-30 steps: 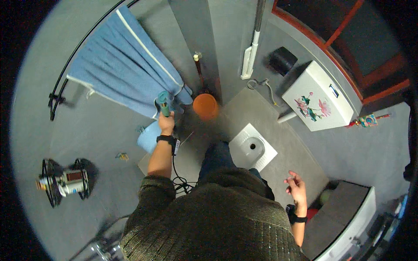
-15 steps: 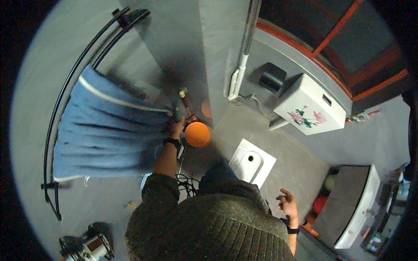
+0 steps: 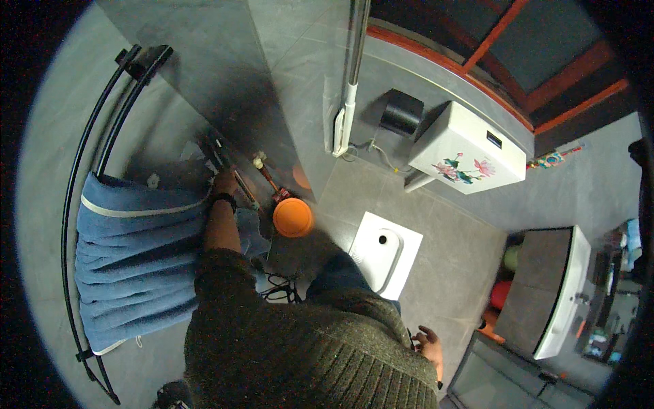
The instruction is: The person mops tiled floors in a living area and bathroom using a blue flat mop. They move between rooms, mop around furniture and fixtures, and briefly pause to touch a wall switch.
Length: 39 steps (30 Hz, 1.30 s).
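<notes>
My left hand, with a dark band at the wrist, reaches into the shadowed corner beside a blue towel with a white stripe. Its fingers are closed against a long thin handle; shadow hides most of the grip and the tool's kind. Close to its right stand a brown long-handled brush with a pale head and a round orange container. My right hand hangs low by my side, its fingers apart and loosely bent, holding nothing visible.
A white squat toilet is set in the grey floor, under a flower-painted cistern. Black rails carry the towel. Dark cables lie near my legs. A washbasin cabinet stands at right.
My left hand has moved left and deeper toward the corner, the long handle now showing beside it. The towel's right edge has dropped back left. My right hand is lower; the whole view has shifted.
</notes>
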Motion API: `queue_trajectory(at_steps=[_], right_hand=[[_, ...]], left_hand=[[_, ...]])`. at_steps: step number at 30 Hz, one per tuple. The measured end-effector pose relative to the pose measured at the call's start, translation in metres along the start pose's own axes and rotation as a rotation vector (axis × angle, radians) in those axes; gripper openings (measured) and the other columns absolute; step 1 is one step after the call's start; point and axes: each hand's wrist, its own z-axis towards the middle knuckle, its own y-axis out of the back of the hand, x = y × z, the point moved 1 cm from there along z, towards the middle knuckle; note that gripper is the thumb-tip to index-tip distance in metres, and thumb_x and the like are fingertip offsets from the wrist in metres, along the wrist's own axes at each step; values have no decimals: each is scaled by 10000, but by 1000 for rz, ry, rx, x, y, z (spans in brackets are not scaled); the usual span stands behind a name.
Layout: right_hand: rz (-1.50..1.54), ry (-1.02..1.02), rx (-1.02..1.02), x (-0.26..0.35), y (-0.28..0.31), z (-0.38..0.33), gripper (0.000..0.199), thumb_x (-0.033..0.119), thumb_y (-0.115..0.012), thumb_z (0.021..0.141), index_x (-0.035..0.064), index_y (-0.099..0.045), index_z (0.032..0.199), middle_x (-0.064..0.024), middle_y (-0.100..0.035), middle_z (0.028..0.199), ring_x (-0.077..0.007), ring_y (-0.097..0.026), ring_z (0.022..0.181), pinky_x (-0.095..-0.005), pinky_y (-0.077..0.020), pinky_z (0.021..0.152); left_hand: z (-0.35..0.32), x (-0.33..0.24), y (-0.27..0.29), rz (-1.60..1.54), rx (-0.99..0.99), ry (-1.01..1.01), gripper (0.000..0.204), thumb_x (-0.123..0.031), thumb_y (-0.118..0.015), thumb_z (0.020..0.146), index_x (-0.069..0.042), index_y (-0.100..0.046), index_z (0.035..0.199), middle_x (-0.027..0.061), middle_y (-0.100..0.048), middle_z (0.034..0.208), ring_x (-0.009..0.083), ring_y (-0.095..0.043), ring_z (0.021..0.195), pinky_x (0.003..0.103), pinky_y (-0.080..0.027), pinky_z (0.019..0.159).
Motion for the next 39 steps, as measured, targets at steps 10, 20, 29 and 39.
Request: queue_trajectory(at_steps=[10, 20, 29, 39], right_hand=[[37, 49, -99, -8, 29, 3, 446, 160, -586, 877, 5, -498, 1286, -125, -681, 881, -144, -593, 585, -284, -490, 514], [113, 60, -297, -100, 78, 7, 483, 266, -617, 858, 27, -526, 1268, -158, -692, 921, -191, -656, 648, -338, -527, 633], [494, -212, -863, -281, 138, -110, 447, 204, -587, 836, 54, -546, 1255, -142, -680, 897, -265, -669, 774, -366, -513, 748], [153, -816, -2184, -493, 231, -448, 368, 99, -550, 830, 16, -566, 1188, -196, -634, 1056, -339, -615, 971, -408, -501, 828]], left_hand=[[1, -19, -11, -592, -270, -109, 243, -260, -575, 877, -115, -525, 1065, 125, -602, 882, 248, -558, 747, 413, -467, 647], [-148, -180, -110, -1025, 321, -176, 187, -128, -545, 913, -41, -495, 755, 68, -520, 612, 147, -467, 494, 325, -402, 476], [-343, -459, -191, -416, 990, -722, 126, -114, -555, 914, -17, -546, 834, 63, -570, 662, 132, -538, 549, 297, -453, 491], [-629, -722, -368, 68, 1317, -1247, 54, -49, -518, 830, -36, -570, 820, 68, -591, 625, 169, -573, 514, 326, -489, 479]])
